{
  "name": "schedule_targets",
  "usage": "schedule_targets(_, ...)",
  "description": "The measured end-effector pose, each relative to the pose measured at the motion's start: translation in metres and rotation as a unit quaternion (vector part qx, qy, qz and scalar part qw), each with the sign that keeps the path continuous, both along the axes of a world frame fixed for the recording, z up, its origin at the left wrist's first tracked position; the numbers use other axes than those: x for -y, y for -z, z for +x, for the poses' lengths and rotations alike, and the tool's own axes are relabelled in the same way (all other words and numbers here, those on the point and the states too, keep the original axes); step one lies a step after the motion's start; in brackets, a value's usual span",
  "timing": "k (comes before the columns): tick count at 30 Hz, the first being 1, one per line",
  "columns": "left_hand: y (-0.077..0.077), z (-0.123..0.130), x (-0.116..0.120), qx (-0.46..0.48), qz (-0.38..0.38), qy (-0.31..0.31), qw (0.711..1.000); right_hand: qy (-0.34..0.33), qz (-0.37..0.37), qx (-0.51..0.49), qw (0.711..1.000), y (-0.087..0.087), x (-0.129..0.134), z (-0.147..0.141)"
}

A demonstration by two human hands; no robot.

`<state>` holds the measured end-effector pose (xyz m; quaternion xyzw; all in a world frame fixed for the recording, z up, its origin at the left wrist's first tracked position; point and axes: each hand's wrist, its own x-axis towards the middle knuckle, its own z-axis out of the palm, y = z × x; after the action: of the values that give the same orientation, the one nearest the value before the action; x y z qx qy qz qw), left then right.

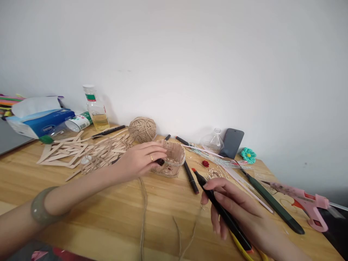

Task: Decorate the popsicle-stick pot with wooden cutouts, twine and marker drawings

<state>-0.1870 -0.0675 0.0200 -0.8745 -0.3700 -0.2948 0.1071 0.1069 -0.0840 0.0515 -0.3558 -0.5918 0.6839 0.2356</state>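
Note:
My right hand is wrapped round a black marker, whose orange-red tip points up and left over the table. Between the fingers and thumb of my left hand is a small black marker cap. That hand is just in front of a small craft-stick basket with a twine-like trim and partly hides it; I cannot tell whether they touch. Another black marker lies between the basket and my right hand.
Craft sticks and a twine ball lie left, near a bottle and tissue pack. On the right are a phone, red rose, green-handled tool and pink glue gun. Twine strands cross the front.

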Motion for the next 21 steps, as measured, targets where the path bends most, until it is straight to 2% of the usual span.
schedule_targets(3,0.0,0.007,-0.012,-0.042,-0.047,0.003,0.998,0.031,-0.035,-0.042,0.998,-0.004,-0.002,0.001)
schedule_targets(5,0.002,0.01,-0.019,-0.059,-0.074,0.007,0.995,0.068,-0.031,-0.046,0.996,-0.008,-0.002,0.001)
schedule_targets(9,0.007,0.013,-0.026,-0.041,-0.074,0.011,0.996,0.143,0.075,-0.052,0.986,-0.011,-0.003,-0.001)
schedule_targets(11,0.006,0.016,-0.023,-0.013,-0.06,0.007,0.998,0.158,0.125,-0.086,0.976,-0.009,-0.004,-0.003)
schedule_targets(15,0.0,0.031,-0.006,0.059,-0.043,0.031,0.997,0.178,0.16,-0.126,0.963,-0.004,-0.006,-0.013)
schedule_targets(18,-0.004,0.043,0.008,0.079,-0.046,0.061,0.994,0.195,0.177,-0.106,0.959,-0.001,-0.005,-0.02)
schedule_targets(21,-0.004,0.049,0.014,0.076,-0.05,0.061,0.994,0.166,0.196,-0.054,0.965,0.001,-0.004,-0.023)
